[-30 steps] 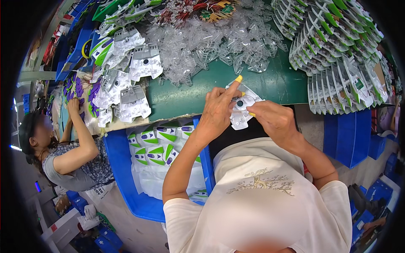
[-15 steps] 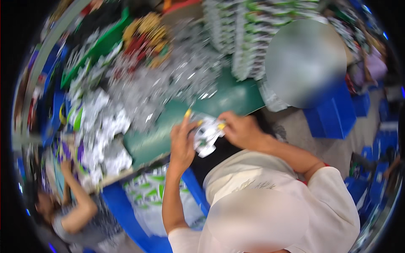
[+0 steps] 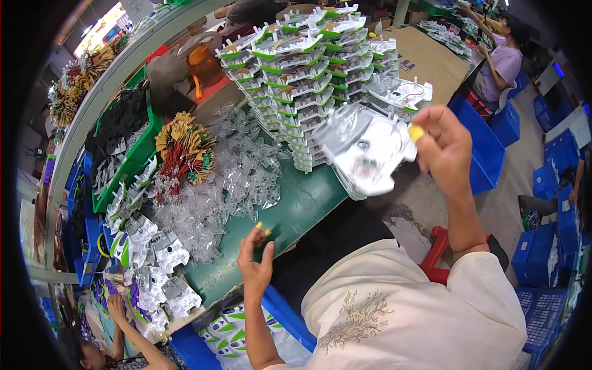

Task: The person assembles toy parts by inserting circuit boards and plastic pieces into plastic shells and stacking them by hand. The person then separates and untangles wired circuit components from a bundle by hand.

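Note:
My right hand (image 3: 443, 145), a yellow cot on a fingertip, pinches the edge of a white plastic shell (image 3: 376, 151) with a transparent piece at one end. The shell is slightly blurred and lies above a stack of similar shells at the table's right corner; whether it touches them I cannot tell. My left hand (image 3: 256, 259) is open, holding nothing, over the front edge of the green table (image 3: 296, 213). Yellow cots cover two of its fingertips. Beyond it spreads a heap of transparent plastic parts (image 3: 228, 166).
Tall stacks of white-and-green shells (image 3: 296, 80) stand at the back. Wired parts (image 3: 185, 145) and a green bin (image 3: 132, 157) lie left, near loose white shells (image 3: 166, 250). Blue bins (image 3: 481, 148) stand right; another (image 3: 287, 317) sits below the table. Co-workers sit lower left and far right.
My right hand has carried the white shell from in front of my body up and right to the stack. My left hand has let go of it and stayed near the table edge.

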`<state>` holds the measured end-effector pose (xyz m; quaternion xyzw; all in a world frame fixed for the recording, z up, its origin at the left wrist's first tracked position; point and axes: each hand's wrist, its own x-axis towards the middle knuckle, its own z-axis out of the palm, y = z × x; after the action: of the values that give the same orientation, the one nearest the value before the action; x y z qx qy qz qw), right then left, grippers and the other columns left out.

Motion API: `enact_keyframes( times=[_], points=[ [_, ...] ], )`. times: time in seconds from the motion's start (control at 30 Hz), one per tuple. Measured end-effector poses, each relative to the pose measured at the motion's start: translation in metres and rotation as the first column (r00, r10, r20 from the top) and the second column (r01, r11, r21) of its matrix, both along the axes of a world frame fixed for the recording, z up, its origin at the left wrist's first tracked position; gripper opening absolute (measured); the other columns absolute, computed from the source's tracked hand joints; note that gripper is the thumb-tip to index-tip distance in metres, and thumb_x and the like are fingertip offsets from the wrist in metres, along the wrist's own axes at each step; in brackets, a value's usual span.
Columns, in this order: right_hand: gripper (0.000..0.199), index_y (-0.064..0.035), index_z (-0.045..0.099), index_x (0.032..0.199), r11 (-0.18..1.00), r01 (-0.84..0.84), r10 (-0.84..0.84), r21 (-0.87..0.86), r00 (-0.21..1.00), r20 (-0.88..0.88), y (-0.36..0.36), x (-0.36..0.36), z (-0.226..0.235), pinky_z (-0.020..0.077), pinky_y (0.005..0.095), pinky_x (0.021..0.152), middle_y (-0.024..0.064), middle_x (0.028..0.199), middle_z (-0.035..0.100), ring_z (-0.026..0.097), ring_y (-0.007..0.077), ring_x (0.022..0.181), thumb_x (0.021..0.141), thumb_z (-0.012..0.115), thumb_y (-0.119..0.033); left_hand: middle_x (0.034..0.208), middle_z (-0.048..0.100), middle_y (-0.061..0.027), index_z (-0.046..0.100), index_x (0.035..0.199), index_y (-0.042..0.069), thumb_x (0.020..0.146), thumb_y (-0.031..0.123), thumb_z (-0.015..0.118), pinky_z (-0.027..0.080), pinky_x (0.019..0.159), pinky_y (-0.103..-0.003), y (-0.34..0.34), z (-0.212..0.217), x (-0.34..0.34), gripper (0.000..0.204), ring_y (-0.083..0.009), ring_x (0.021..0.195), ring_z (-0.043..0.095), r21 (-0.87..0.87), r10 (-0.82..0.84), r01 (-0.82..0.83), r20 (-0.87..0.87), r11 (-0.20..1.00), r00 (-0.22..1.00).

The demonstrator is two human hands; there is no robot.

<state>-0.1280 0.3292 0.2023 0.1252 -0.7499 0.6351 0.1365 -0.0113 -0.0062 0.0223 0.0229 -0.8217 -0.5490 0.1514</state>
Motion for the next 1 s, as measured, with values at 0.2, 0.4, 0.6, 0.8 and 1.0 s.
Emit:
enact_keyframes(
  times=[0.2, 0.4, 0.6, 0.8, 1.0],
  points=[
    [0.016, 0.0004, 0.06, 0.105, 0.994, 0.085, -0.078, -0.073, 0.992, 0.1, 0.001, -0.033, -0.013, 0.0321, 0.0193, 0.042, -0.0024, 0.064, 0.058, 0.046, 0.002, 0.047, 0.089, 0.061, 0.0, 0.104, 0.067, -0.0122, 0.063, 0.125, 0.001, 0.085, 0.0, 0.07, 0.051, 0.088, -0.033, 0.003, -0.003, 0.002, 0.041, -0.0223, 0.095, 0.065, -0.099, -0.034, 0.038, 0.045, 0.994, 0.998],
    [0.014, -0.0014, 0.063, 0.106, 0.951, 0.306, -0.309, -0.046, 0.947, -0.089, -0.001, -0.04, -0.036, 0.0299, 0.0199, 0.043, -0.0053, 0.062, 0.053, 0.042, 0.0005, 0.049, 0.092, 0.06, -0.001, 0.105, 0.069, -0.0154, 0.065, 0.12, 0.0, 0.084, 0.004, 0.073, 0.051, 0.088, -0.035, 0.002, -0.013, 0.004, 0.037, -0.0271, 0.098, 0.067, -0.076, -0.059, 0.058, -0.005, 0.995, 0.998],
    [0.015, -0.0037, 0.065, 0.104, 0.914, 0.367, -0.401, -0.172, 0.878, -0.261, -0.002, -0.015, -0.045, 0.0397, 0.019, 0.056, -0.0054, 0.081, 0.06, 0.049, 0.0026, 0.063, 0.09, 0.064, 0.001, 0.104, 0.07, -0.0136, 0.067, 0.118, 0.0, 0.087, 0.007, 0.072, 0.051, 0.086, -0.033, 0.001, -0.014, 0.0, 0.032, -0.0229, 0.093, 0.067, -0.071, -0.08, 0.086, 0.084, 0.994, 0.993],
    [0.014, -0.007, 0.071, 0.098, 0.978, 0.189, -0.131, 0.084, 0.879, -0.458, -0.056, 0.023, -0.051, 0.0449, 0.0251, 0.048, 0.0033, 0.076, 0.067, 0.058, 0.0074, 0.054, 0.084, 0.073, -0.006, 0.11, 0.068, -0.0106, 0.063, 0.125, -0.003, 0.095, 0.003, 0.064, 0.053, 0.085, -0.026, -0.044, -0.028, -0.008, 0.03, -0.0153, 0.095, 0.066, 0.129, -0.034, 0.021, 0.094, 0.991, 0.995],
    [0.022, -0.0052, 0.061, 0.105, 0.987, 0.092, -0.005, 0.133, 0.842, -0.54, -0.064, 0.051, -0.063, 0.0528, 0.035, 0.053, 0.008, 0.078, 0.065, 0.065, 0.0247, 0.059, 0.084, 0.068, -0.006, 0.115, 0.071, -0.0189, 0.069, 0.121, -0.001, 0.097, 0.024, 0.066, 0.054, 0.089, -0.039, -0.056, 0.052, -0.073, 0.035, -0.0328, 0.1, 0.068, -0.365, 0.091, -0.068, 0.046, 0.928, 0.995]
  ],
)
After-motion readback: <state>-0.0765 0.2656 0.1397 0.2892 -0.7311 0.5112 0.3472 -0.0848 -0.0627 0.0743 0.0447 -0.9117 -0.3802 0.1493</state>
